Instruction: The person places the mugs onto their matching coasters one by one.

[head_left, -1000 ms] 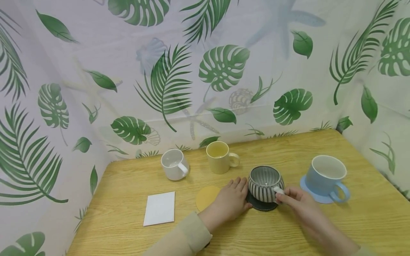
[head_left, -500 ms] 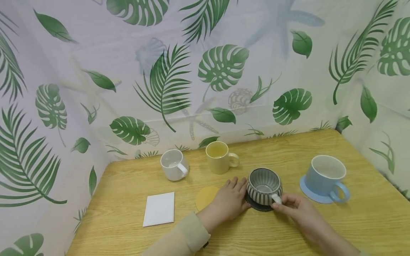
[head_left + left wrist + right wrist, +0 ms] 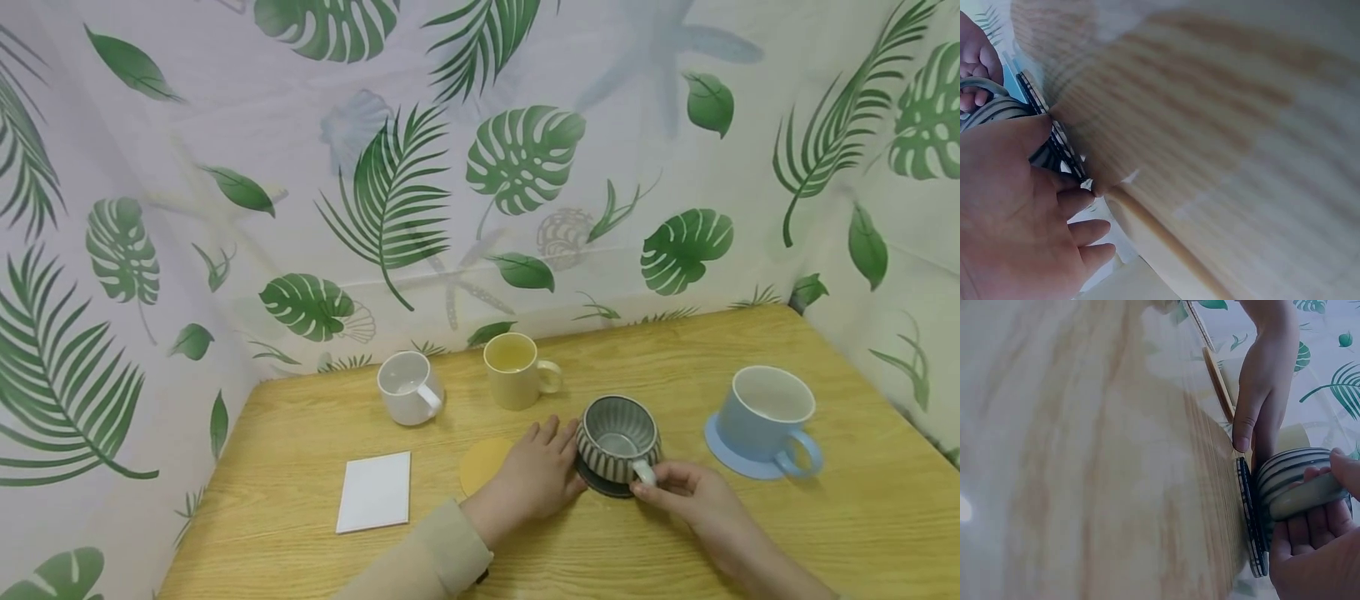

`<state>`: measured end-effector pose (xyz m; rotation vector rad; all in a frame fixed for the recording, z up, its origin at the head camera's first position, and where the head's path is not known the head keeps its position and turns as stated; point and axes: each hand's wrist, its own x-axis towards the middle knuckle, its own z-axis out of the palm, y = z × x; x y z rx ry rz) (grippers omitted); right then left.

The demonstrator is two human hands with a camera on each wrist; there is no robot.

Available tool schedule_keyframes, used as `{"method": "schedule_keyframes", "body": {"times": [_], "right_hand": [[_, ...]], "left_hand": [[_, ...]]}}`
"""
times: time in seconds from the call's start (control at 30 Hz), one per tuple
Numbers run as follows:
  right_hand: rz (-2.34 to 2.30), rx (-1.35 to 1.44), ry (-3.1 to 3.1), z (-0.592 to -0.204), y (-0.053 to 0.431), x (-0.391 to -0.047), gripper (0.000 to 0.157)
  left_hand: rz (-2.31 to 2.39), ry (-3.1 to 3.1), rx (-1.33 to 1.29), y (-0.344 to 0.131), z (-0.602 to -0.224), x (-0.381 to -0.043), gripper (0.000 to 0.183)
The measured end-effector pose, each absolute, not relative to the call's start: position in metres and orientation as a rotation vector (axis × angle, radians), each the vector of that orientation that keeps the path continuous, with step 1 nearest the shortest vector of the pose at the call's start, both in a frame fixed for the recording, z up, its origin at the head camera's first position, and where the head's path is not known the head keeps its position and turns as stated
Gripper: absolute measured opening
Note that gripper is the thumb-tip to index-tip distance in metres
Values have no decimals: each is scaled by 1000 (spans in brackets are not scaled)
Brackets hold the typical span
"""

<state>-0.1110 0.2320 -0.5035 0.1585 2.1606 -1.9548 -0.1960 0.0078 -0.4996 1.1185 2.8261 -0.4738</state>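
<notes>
A grey-and-white striped mug (image 3: 618, 437) stands on a round black coaster (image 3: 600, 483) at the middle right of the table. My right hand (image 3: 701, 500) holds the mug's handle (image 3: 1307, 495) between thumb and fingers. On the mug's left, my left hand (image 3: 534, 471) lies with its fingers stretched out. Its thumb and nearest finger touch the edge of the black coaster in the left wrist view. A yellow round coaster (image 3: 480, 465) lies partly hidden under or behind my left hand and forearm.
A white mug (image 3: 408, 392) and a yellow mug (image 3: 512, 379) stand at the back. To the right, a blue mug (image 3: 759, 421) sits on a blue coaster (image 3: 720, 446). A white square coaster (image 3: 375, 492) lies at the left. Leaf-patterned cloth (image 3: 420, 275) rises behind the table.
The striped mug has shifted slightly left and toward me over the black coaster, its handle turning a little toward me with my right hand. My left hand has barely moved.
</notes>
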Motion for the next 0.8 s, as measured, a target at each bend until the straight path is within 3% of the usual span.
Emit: {"method": "schedule_keyframes", "body": {"times": [0.33, 0.53, 0.8], "right_hand": [[-1897, 173, 2239, -502, 230, -110, 6], [-1838, 194, 2312, -503, 229, -108, 16], [-1867, 200, 2267, -503, 230, -110, 5]], "left_hand": [[-457, 2809, 1111, 7, -497, -194, 71], [-447, 2807, 1125, 7, -496, -193, 71], [-456, 2807, 1125, 7, -494, -194, 70]]}}
